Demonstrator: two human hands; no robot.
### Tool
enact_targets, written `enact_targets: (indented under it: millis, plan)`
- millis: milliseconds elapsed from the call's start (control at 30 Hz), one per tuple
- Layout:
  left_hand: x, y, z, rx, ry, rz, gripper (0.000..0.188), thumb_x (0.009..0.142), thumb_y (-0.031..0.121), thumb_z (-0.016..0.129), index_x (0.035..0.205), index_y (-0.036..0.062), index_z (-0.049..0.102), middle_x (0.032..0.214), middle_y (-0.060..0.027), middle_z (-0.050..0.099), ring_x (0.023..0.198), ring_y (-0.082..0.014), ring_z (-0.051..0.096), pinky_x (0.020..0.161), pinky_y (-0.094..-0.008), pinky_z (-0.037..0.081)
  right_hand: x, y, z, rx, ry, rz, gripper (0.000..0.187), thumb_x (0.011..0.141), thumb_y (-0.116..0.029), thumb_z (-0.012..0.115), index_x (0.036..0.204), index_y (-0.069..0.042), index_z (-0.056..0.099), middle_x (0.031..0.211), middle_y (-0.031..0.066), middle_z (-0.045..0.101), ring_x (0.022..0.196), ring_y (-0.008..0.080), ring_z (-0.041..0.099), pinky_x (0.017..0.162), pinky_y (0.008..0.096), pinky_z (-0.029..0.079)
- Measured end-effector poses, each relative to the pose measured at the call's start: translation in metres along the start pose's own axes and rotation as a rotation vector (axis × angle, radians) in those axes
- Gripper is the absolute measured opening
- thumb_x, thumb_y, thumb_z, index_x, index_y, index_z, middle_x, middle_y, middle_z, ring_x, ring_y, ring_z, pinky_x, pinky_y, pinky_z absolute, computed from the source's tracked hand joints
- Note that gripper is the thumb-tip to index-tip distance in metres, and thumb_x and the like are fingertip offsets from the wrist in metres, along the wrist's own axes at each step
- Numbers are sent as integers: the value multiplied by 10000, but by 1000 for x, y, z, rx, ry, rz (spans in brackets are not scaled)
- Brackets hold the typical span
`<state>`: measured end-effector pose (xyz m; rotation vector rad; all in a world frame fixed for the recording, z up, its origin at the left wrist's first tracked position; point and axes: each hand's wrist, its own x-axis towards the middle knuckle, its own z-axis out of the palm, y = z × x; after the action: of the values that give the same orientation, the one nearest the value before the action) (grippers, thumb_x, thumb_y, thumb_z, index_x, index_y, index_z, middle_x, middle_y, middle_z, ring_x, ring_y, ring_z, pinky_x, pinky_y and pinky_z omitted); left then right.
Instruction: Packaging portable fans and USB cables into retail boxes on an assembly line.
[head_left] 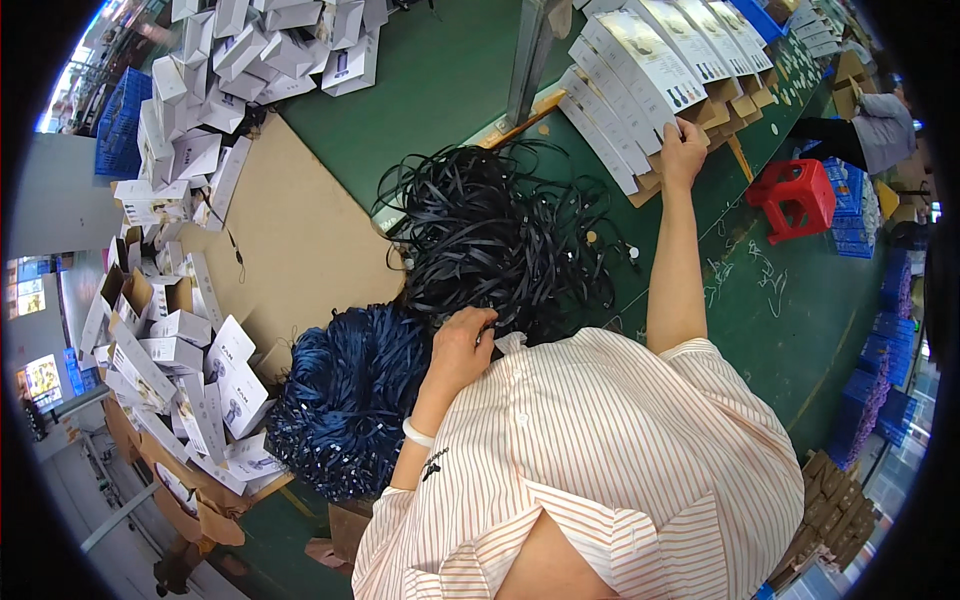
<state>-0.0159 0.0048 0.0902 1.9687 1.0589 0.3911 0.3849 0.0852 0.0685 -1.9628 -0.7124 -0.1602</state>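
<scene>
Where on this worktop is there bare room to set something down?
Bare: the tan board, between white boxes and black straps; the green surface, between more white boxes and the metal post. Crowded: around the left hand, by black and blue straps, and the right hand, at the printed cartons.

At one o'clock in your view, the cartons (650,60) carry pictured fronts with small dark print toward their near ends, and faint fine lines on the pale sides. At eight o'clock, one upright box (240,392) shows bold dark lettering over a pictured item; the boxes (270,50) at eleven bear smaller grey and dark print, turned at many angles. Between six and seven, your shirt (590,440) has a small dark mark (435,463), too small for you to make out.
</scene>
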Motion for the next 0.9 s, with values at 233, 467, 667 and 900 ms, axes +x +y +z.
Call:
enact_targets:
  millis: [233, 467, 667, 900]
  plan:
    - [4, -8, -2, -3, 20, 8, 212, 717, 12, 544, 923, -11, 588, 816, -139, 589, 767, -278, 580, 692, -339, 462, 25, 35, -7, -19, -127, 11, 272, 702, -179, 602, 918, -18, 639, 844, 138, 641, 777, 246, 604, 723, 316, 447]
    - [1, -13, 1, -9, 3, -18, 219, 713, 16, 551, 926, -9, 589, 820, -134, 590, 773, -270, 580, 697, -340, 463, 21, 23, -15, 285, -199, 188, 280, 741, -207, 654, 903, 22, 648, 825, 81, 642, 747, 133, 564, 691, 257, 430]
    - [1, -18, 0, -9, 26, -48, 218, 715, 22, 553, 928, -6, 590, 827, -133, 591, 788, -269, 582, 705, -342, 464, 17, 15, -24, 130, -174, 152, 285, 757, -231, 655, 896, 17, 653, 795, 64, 641, 738, 116, 556, 686, 250, 427]
    - [6, -24, -8, -9, 89, -50, 197, 721, 40, 556, 912, 15, 597, 838, -133, 593, 798, -283, 577, 706, -350, 459, 20, 23, -17, 429, -173, 294, 268, 782, -222, 628, 908, 15, 639, 842, 94, 639, 784, 164, 575, 716, 268, 421]
